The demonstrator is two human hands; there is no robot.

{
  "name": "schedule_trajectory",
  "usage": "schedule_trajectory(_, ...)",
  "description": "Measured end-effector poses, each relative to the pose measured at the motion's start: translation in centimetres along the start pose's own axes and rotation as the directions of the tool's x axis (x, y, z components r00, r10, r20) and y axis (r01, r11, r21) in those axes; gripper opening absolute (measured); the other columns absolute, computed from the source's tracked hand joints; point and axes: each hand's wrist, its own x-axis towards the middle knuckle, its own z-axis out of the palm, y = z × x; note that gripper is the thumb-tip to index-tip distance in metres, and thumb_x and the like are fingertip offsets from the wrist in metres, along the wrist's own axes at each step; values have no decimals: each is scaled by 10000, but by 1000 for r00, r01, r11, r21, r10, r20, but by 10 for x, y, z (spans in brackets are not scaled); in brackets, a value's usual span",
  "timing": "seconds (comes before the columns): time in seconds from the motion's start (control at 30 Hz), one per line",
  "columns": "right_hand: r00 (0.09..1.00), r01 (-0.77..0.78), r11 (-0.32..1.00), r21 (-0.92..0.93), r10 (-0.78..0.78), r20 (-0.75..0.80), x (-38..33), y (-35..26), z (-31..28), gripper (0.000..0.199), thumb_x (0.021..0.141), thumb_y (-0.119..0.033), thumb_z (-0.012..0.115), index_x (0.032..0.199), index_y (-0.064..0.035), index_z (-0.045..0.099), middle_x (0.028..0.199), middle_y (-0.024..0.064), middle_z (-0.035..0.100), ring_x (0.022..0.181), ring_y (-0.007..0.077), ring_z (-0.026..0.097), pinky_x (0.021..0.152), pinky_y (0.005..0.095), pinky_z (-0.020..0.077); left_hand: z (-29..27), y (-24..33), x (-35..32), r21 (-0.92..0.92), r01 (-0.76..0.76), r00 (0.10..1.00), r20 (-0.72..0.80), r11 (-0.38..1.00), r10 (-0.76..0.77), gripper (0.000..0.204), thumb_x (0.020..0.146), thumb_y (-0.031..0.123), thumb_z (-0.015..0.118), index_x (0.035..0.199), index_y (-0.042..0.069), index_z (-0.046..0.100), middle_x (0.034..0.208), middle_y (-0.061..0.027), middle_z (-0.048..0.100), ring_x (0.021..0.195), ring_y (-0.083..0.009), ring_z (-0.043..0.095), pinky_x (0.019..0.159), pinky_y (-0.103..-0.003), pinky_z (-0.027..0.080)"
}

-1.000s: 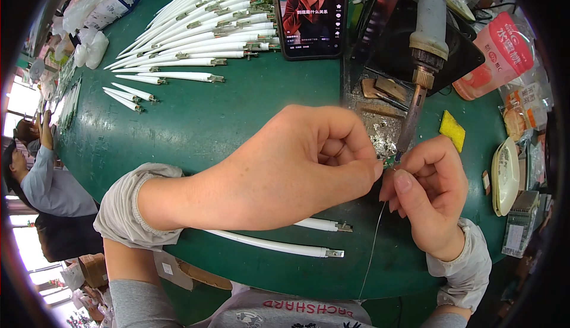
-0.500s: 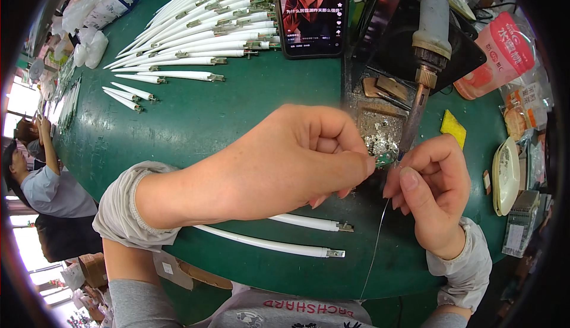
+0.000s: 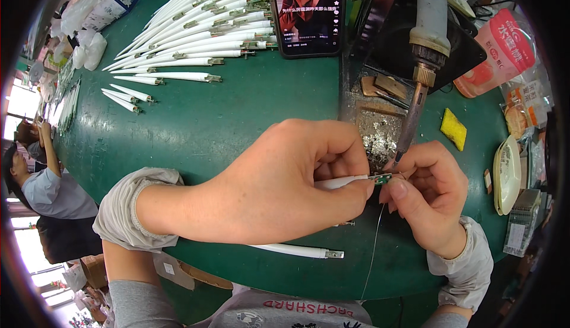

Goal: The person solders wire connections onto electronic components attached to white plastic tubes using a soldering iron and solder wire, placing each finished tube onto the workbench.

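Note:
My left hand point(image 3: 285, 185) pinches a white tube point(image 3: 341, 182) between thumb and fingers. From the tube's right end sticks a small green circuit board point(image 3: 382, 180), just below the tip of a fixed soldering iron point(image 3: 423, 76); whether they touch I cannot tell. Close by on the right, my right hand point(image 3: 436, 200) is closed in a pinch on a thin solder wire point(image 3: 373, 254), which trails down to the table's near edge. Under my left wrist lies another white tube point(image 3: 297, 250) with a metal-coloured end. One more tube end shows beside it, mostly hidden by my hand.
Many white tubes with boards point(image 3: 202, 37) lie fanned out at the back left. A phone point(image 3: 309, 46) stands behind my hands. A solder-spattered tray point(image 3: 380, 111), yellow sponge point(image 3: 453, 129), pink cup point(image 3: 496, 51) and pale dish point(image 3: 506, 176) occupy the right. Another person point(image 3: 53, 188) sits far left.
My left hand has moved slightly down, bringing the white tube and its board into clearer view below the iron tip. My right hand has shifted slightly downward, still pinching the wire.

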Motion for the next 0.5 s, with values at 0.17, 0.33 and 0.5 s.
schedule_trajectory(0.17,999,36,998,-59,-35,17,-3,4,-1,154,832,-2,657,956,55,586,782,68,641,622,55,590,531,166,440,3,-5,-3,136,-70,996,-39,988,76,92,830,-2,642,874,-11,561,757,9,561,687,-20,492,570,-184,387)
schedule_trajectory(0.33,999,44,990,-134,-39,36,-5,6,-1,144,804,-14,694,922,29,622,751,53,641,569,39,546,502,176,412,3,-6,-7,301,-135,988,-37,944,153,103,814,11,659,865,-8,571,709,-5,570,628,-26,502,512,-190,391)
schedule_trajectory(0.5,998,54,986,-161,-48,41,-7,6,-2,137,787,-14,707,905,7,641,734,39,636,538,44,526,487,188,403,3,-7,-7,430,-220,967,-22,876,254,109,796,26,678,847,-6,587,687,-22,586,600,-34,521,486,-202,408)
